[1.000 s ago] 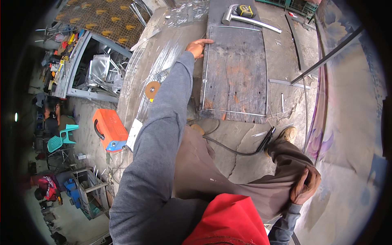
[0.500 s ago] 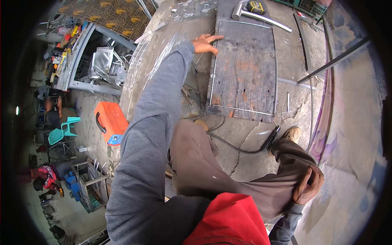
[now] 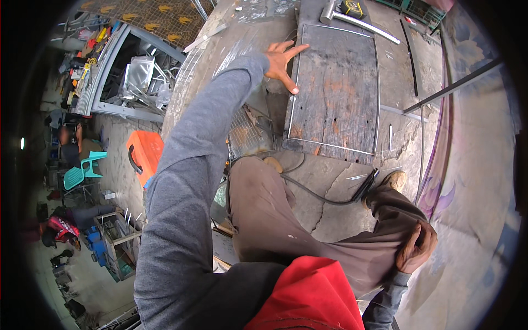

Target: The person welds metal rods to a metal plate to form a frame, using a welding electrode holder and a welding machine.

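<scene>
A thin metal rod frame (image 3: pixel 377 99) forms a rectangle on a dark, worn wooden board (image 3: pixel 335 91). My left hand (image 3: pixel 281 61) is stretched out at the board's left edge, fingers spread and nothing held. Its thumb tip lies at the frame's left rod; whether it presses on it I cannot tell. My right hand (image 3: pixel 418 248) rests on my right knee with curled fingers, and its palm is hidden. At the board's far end lie a metal hammer (image 3: pixel 363 26) and a black-and-yellow tape measure (image 3: pixel 352 7).
Black-handled tongs or pliers (image 3: pixel 366 186) and a cable (image 3: pixel 316 197) lie on the concrete by my right foot. An orange case (image 3: pixel 147 154) stands at left, near a teal chair (image 3: pixel 82 170). Metal scraps (image 3: pixel 140 77) fill a framed bin. Other people are farther left.
My left hand has opened wider, its thumb coming nearer along the frame's left rod. The board sits slightly farther right in view. My right hand stays on the knee.
</scene>
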Tool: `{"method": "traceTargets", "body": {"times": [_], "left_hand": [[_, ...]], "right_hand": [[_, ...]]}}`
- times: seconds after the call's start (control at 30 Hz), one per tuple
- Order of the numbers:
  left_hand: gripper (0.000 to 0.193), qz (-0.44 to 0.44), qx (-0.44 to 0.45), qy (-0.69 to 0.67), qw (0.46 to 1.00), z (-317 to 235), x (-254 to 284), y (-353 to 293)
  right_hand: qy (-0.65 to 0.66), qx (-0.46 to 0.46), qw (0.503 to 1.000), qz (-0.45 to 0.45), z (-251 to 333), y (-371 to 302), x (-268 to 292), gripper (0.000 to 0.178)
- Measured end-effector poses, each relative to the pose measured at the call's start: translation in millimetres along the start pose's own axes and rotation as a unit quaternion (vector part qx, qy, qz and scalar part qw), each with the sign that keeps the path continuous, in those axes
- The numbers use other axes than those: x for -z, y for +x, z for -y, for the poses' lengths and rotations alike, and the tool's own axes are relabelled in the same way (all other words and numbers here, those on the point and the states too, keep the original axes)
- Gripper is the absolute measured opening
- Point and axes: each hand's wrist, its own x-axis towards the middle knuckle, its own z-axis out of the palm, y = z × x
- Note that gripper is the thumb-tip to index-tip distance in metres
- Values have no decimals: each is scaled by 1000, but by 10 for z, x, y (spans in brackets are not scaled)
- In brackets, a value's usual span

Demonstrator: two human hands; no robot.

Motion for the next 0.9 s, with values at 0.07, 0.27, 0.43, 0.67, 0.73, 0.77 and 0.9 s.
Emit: {"method": "traceTargets", "body": {"times": [0.07,0.27,0.43,0.67,0.73,0.77,0.9], "left_hand": [[141,-4,-3,-9,1000,-2,-8,-15],[144,5,5,-13,1000,3,-25,-62],[145,12,20,-4,1000,3,-31,-58],[145,46,45,-2,998,-73,19,-25],[145,49,47,-6,998,-60,5,-17],[145,41,46,-8,998,-49,-5,-12],[143,33,39,27,998,-33,-31,-4]], "right_hand": [[0,1,1000,-1,14,11,6,13],[-5,8,1000,-2,10,15,4,12],[-5,11,1000,-6,0,5,-2,12],[2,6,1000,-4,-29,-1,8,14],[0,8,1000,1,-35,-4,10,17],[5,5,1000,1,-38,0,5,17],[9,13,1000,-7,32,11,-13,14]]}}
